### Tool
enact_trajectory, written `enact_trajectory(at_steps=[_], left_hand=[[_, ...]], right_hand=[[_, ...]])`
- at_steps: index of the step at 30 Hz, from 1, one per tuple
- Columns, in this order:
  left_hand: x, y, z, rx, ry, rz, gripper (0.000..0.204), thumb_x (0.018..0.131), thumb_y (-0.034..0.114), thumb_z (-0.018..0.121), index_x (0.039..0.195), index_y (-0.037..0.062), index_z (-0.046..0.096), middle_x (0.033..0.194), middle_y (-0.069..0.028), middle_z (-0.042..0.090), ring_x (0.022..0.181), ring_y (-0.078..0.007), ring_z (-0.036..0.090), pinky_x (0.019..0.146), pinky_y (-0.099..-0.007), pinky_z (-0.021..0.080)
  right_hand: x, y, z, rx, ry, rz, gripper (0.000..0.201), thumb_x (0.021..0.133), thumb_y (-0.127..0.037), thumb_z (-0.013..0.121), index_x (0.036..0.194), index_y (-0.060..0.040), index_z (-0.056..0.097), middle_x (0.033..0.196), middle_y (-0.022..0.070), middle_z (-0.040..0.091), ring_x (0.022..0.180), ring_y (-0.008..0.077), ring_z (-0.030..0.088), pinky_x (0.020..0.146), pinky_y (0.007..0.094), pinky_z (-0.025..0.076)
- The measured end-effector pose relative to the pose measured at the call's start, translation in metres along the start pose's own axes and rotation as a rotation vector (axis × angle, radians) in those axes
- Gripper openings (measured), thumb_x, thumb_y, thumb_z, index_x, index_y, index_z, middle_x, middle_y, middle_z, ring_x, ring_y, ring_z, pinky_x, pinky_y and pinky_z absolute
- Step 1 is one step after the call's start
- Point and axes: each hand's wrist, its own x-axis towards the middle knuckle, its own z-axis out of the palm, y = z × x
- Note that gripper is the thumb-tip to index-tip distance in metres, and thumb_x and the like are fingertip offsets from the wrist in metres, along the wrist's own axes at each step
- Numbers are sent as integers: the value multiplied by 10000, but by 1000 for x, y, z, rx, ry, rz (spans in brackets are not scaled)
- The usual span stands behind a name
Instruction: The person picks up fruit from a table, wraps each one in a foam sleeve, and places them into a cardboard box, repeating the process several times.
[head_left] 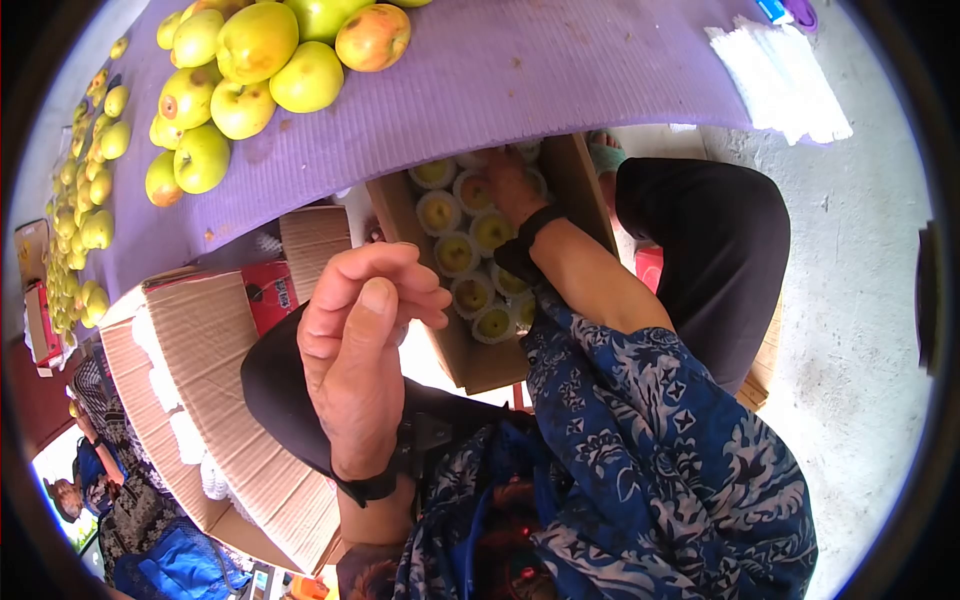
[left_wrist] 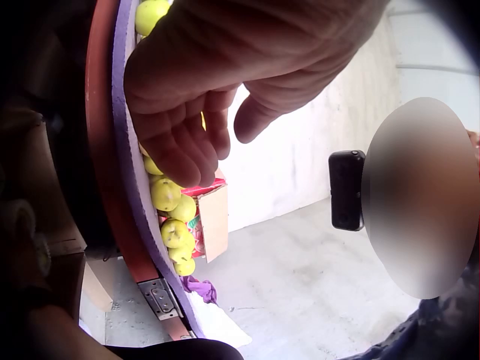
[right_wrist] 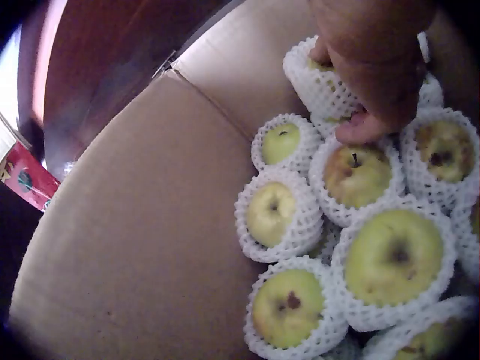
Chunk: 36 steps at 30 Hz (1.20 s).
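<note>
My right hand (head_left: 512,188) reaches down into a cardboard box (head_left: 470,378) between the knees. In the right wrist view, its finger and thumb grip an apple in a white foam net (right_wrist: 321,88) near the box's far end. Rows of yellow-green apples in such nets fill the box, among them a large apple (right_wrist: 394,255) closer to the camera. My left hand (head_left: 360,350) is raised in front of the body, beside the box. Its fingers bend loosely and hold nothing. In the left wrist view, the left hand (left_wrist: 225,82) hangs near the table edge.
A purple-covered table (head_left: 480,90) overhangs the box's far end and carries a pile of bare apples (head_left: 240,105). White foam nets (head_left: 780,80) lie at its right corner. A large open carton (head_left: 240,400) stands at the left. Behind it another person (head_left: 150,520) is visible.
</note>
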Motion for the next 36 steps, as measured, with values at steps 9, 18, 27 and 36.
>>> enact_trajectory(at_steps=[9, 18, 27, 36], left_hand=[[1, -1, 2, 27, 14, -20, 260, 949, 160, 507, 1115, -28, 576, 930, -89, 648, 813, -158, 625, 726, -288, 496], [2, -2, 4, 49, 11, -24, 255, 948, 149, 493, 1104, -34, 579, 914, -90, 647, 805, -159, 626, 713, -290, 496], [2, -1, 5, 72, -2, -44, 247, 946, 128, 487, 1111, -27, 585, 920, -79, 647, 808, -151, 624, 719, -284, 499], [2, -2, 4, 68, -6, -58, 250, 942, 143, 506, 1113, -20, 589, 919, -71, 647, 815, -149, 625, 723, -279, 501]], right_hand=[[-1, 4, -2, -95, -233, -558, 499, 818, -200, 685, 1187, 40, 450, 835, 131, 561, 633, 227, 557, 413, 346, 420], [-22, -37, 15, 317, 62, 85, 399, 825, -186, 667, 1138, -5, 500, 815, 112, 555, 558, 199, 522, 388, 343, 421], [15, 14, -22, -1138, -109, -853, 506, 832, -237, 681, 1232, -3, 479, 969, 133, 551, 780, 246, 578, 499, 337, 478], [-9, 2, -15, -134, -140, -366, 468, 735, -133, 732, 1158, -14, 572, 1195, 232, 544, 1148, 424, 453, 982, 473, 383]])
